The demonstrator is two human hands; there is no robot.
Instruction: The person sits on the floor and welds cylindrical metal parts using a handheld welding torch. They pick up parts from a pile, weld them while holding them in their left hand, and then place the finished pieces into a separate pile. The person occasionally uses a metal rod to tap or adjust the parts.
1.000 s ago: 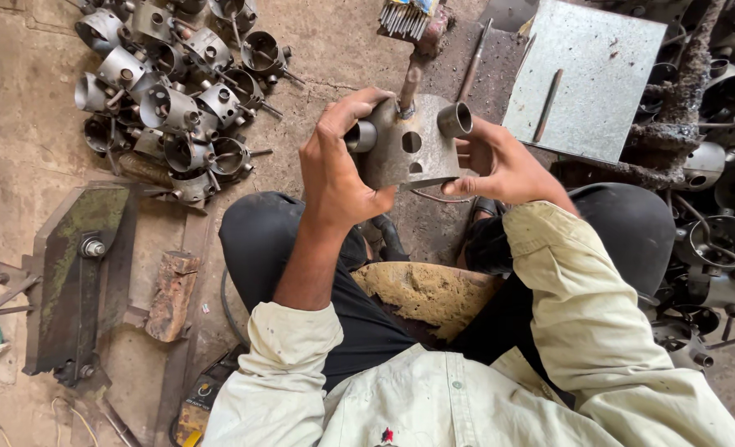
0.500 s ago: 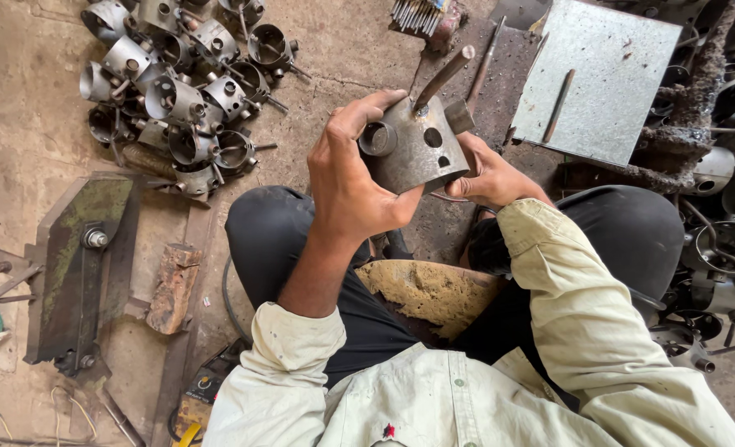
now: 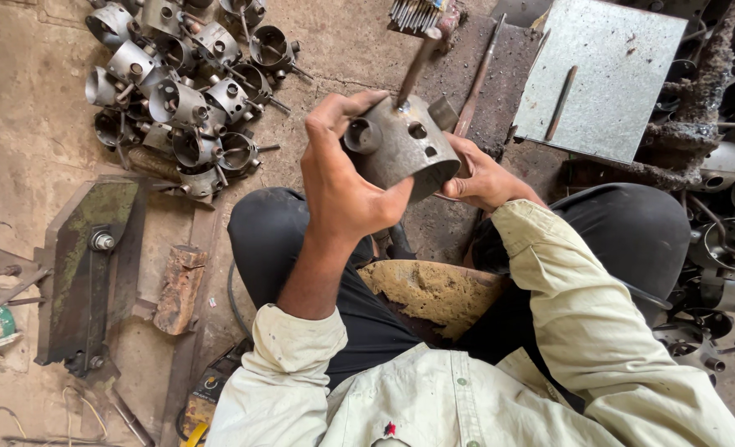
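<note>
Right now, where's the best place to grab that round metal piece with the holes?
Probably around its curved outer wall, from the sides, as both hands do now. The metal cylinder is hollow, with side stubs and a rod sticking up. The left hand wraps one side; the right hand supports the other, clear of the open rim.
</note>
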